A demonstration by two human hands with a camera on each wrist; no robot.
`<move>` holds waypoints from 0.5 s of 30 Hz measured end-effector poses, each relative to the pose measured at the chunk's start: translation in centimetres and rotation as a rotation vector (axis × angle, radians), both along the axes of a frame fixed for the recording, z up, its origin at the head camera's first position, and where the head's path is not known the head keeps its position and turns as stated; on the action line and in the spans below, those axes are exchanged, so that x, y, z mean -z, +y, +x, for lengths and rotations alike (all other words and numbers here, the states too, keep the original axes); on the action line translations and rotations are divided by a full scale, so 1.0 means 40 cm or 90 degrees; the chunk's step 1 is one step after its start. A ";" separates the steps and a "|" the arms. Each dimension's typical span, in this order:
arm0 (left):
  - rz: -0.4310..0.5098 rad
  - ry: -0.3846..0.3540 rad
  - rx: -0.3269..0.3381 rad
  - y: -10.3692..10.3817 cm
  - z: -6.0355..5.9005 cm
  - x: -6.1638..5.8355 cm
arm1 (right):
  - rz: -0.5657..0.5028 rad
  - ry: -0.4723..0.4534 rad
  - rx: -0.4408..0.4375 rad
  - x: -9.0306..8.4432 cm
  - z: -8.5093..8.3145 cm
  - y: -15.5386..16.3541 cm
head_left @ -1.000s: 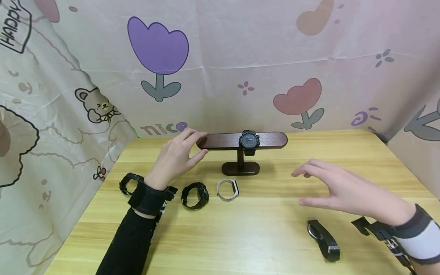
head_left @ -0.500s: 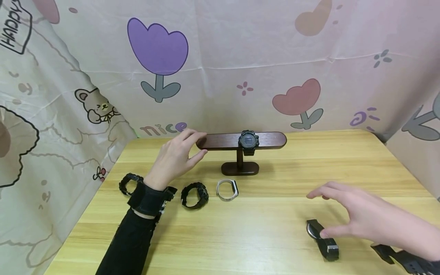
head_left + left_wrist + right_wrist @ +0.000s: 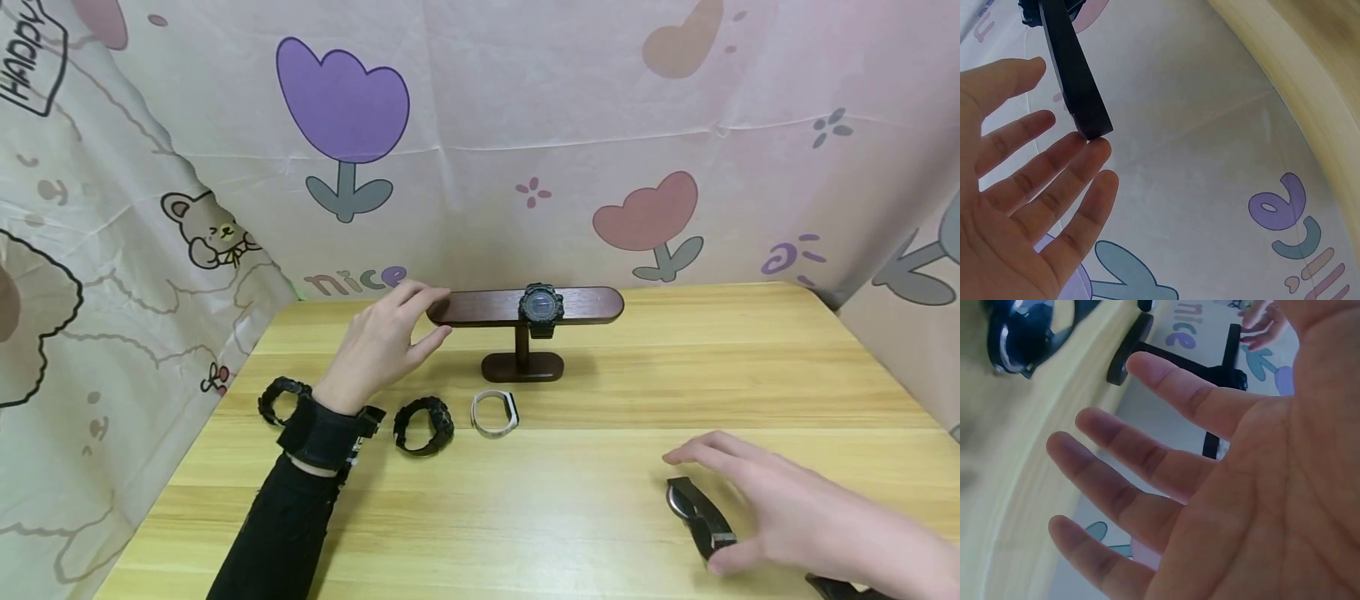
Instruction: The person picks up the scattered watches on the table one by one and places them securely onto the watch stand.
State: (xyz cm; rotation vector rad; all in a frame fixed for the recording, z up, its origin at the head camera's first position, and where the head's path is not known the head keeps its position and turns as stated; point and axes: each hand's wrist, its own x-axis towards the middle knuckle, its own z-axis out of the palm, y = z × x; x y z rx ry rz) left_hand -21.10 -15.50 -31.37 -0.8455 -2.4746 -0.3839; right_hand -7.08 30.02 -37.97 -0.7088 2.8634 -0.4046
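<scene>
My left hand (image 3: 380,350) is at the left end of a dark wooden watch stand (image 3: 480,308), fingers extended; in the left wrist view the fingertips (image 3: 1097,149) meet the tip of its bar. A black digital watch (image 3: 541,307) is strapped around that bar, right of its middle. My right hand (image 3: 780,504), holding nothing, hovers beside a black-strapped wristwatch (image 3: 701,517) on the table, thumb near its buckle end. In the right wrist view its fingers spread apart and the wristwatch (image 3: 1025,331) shows at the upper left.
On the wooden table (image 3: 570,500), a white fitness band (image 3: 495,414) and a black watch (image 3: 423,426) stand in front of the watch stand. Another black watch (image 3: 277,402) is partly hidden by the left wrist. A printed cloth (image 3: 480,208) hangs behind the table.
My right hand has come down and toward the front, from the stand's right side to beside the black-strapped wristwatch. The left hand has stayed at the end of the stand.
</scene>
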 end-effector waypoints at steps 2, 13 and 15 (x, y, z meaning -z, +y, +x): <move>0.000 0.000 -0.001 0.000 0.000 0.000 | 0.005 -0.003 -0.007 0.005 0.000 -0.001; -0.003 0.002 -0.002 0.000 -0.002 0.004 | 0.005 -0.054 -0.007 0.025 -0.009 -0.007; -0.003 0.001 -0.002 0.000 -0.002 0.004 | 0.011 -0.052 -0.006 0.029 -0.010 -0.010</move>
